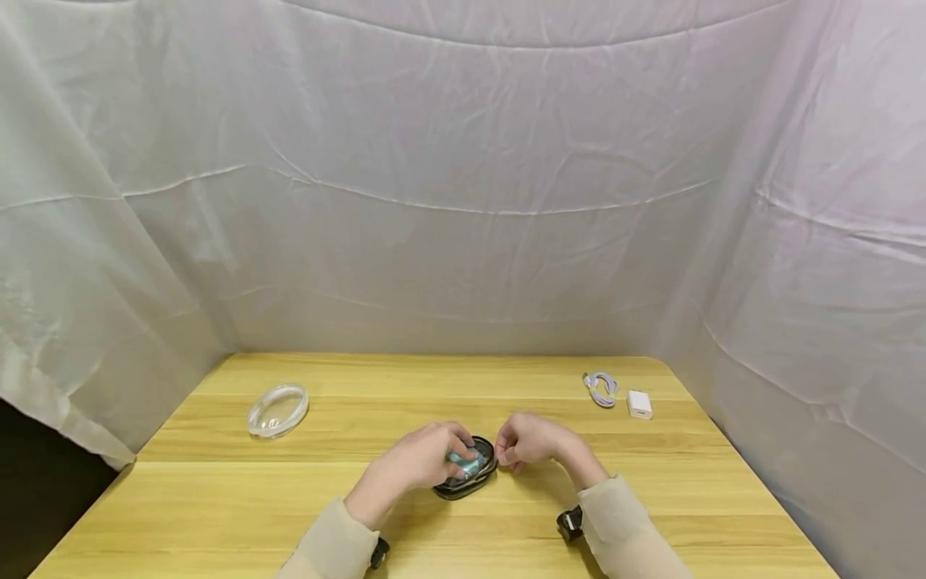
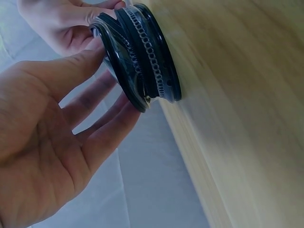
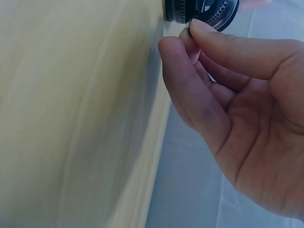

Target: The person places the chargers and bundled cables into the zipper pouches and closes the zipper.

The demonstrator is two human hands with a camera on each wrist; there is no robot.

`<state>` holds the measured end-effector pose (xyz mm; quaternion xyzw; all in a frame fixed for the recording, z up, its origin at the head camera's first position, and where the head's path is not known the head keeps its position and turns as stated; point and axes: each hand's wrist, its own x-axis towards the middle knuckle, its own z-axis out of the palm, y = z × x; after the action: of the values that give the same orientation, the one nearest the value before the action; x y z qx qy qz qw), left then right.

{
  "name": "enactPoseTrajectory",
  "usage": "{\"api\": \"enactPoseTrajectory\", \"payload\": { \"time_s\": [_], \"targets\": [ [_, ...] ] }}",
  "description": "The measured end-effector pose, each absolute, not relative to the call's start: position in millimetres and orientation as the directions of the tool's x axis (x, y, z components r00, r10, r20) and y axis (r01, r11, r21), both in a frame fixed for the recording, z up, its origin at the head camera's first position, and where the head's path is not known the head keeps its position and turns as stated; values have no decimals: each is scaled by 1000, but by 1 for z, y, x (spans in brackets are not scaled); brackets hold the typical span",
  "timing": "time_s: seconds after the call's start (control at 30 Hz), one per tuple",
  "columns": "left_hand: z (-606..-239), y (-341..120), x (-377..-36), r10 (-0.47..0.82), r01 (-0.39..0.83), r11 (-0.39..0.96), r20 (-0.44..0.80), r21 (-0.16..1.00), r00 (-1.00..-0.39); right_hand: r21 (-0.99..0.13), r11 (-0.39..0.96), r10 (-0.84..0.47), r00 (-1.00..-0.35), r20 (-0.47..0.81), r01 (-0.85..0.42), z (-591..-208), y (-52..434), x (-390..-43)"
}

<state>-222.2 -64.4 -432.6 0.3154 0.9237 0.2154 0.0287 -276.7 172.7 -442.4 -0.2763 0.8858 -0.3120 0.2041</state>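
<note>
A small oval zippered case [image 1: 463, 489] with clear panels and black trim lies near the front middle of the table. Something teal [image 1: 469, 466] shows through its top. My left hand [image 1: 422, 460] holds the case from the left, thumb on one side and fingers on the other in the left wrist view, where the zipper teeth [image 2: 147, 47] run round its side. At the right end of the case, my right hand [image 1: 534, 440] pinches the dark zipper pull [image 3: 190, 31] between thumb and forefinger; most of the pull is hidden by the fingertips.
A round clear container with a whitish rim [image 1: 295, 416] lies on the left of the table [image 1: 347, 402]. At the back right are a coiled lavender cable [image 1: 595, 394] and a white charger block [image 1: 640, 404]. Pale curtains [image 1: 463, 257] hang around the table's back and sides.
</note>
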Motion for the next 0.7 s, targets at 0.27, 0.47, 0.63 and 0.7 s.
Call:
{"api": "enactPoseTrajectory", "payload": {
  "time_s": [0.27,0.47,0.63,0.7],
  "targets": [
    [-434,-67,-225,630,603,691,75,399,-773,-679,649,-606,-772,-190,-342,-445,173,-278],
    [-435,-70,-229,653,621,671,74,406,-753,-682,649,-595,-784,-178,-338,-446,172,-278],
    [-435,-72,-230,657,618,662,68,425,-751,-686,642,-592,-790,-158,-343,-445,171,-277],
    [-435,-72,-229,658,616,659,66,432,-750,-683,641,-591,-793,-149,-350,-446,171,-278]
  ]
}}
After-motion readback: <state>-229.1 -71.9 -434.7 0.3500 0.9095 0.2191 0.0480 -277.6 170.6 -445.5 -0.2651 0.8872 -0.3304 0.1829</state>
